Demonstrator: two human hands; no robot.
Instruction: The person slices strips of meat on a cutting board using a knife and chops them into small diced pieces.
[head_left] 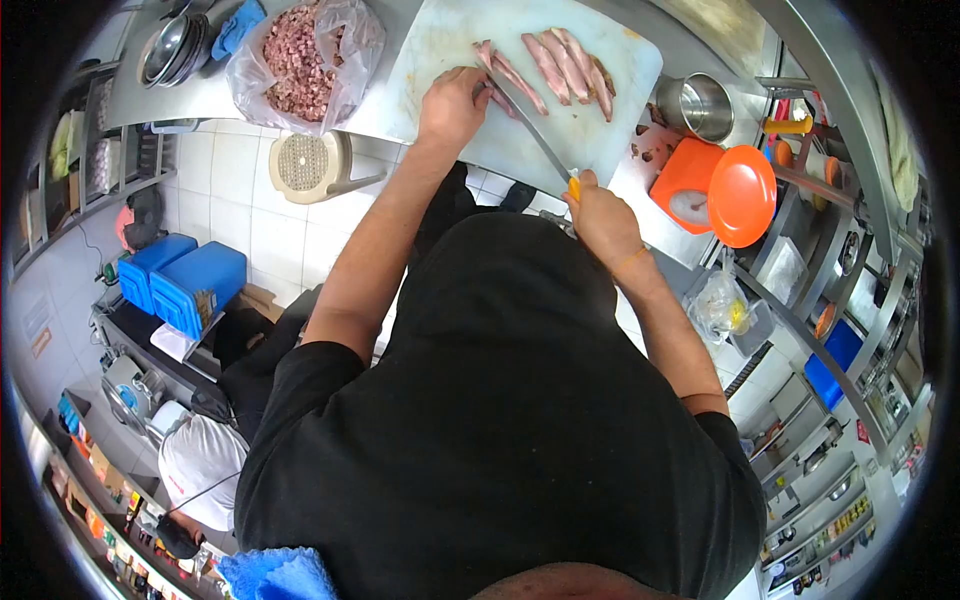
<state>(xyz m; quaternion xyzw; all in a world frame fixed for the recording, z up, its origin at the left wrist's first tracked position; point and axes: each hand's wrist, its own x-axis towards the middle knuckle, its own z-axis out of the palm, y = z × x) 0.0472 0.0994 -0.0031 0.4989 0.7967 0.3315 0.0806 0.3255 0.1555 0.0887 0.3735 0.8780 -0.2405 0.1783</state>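
Note:
My right hand (606, 222) is wrapped around the yellow handle of a long knife (541, 140). The blade runs up and left across the white cutting board (430, 60), its tip end close to my left hand (456, 106). With bent fingers, my left hand holds a thin meat strip (502, 101) against the board; the fingertips partly hide it. Just right of the blade lies another narrow meat strip (520, 80). Several more pale pink meat strips (570, 66) lie side by side farther right on the board.
Left of the board stands a plastic bag of diced meat (300, 65), near stacked metal bowls (172, 50). To the right are a steel pot (697, 106), an orange container (684, 180) and its round orange lid (742, 196). A beige stool (310, 168) stands below. Another person (205, 465) is at lower left.

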